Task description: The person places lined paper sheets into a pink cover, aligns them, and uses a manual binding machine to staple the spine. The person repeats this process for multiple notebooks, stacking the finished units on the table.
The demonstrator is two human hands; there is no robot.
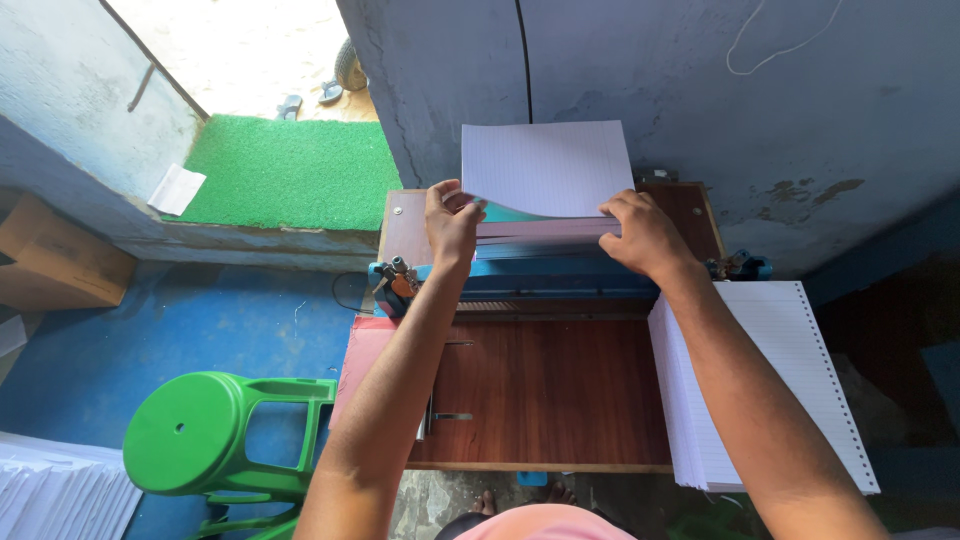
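Note:
A stack of ruled white paper [548,165] lies in a blue punching machine [520,280] at the back of a brown wooden table [550,390]. My left hand [450,220] grips the stack's left edge. My right hand [645,235] presses on its right edge. The top sheets curve upward toward the wall. To the right, beside my right forearm, lies another stack of ruled paper [800,370] with a row of punched holes along its right edge.
A green plastic stool [215,435] lies tipped on the blue floor at the left. A cardboard box [55,260] and a green mat [290,170] sit by the doorway. More white paper [55,495] fills the bottom left corner. A grey wall stands behind the table.

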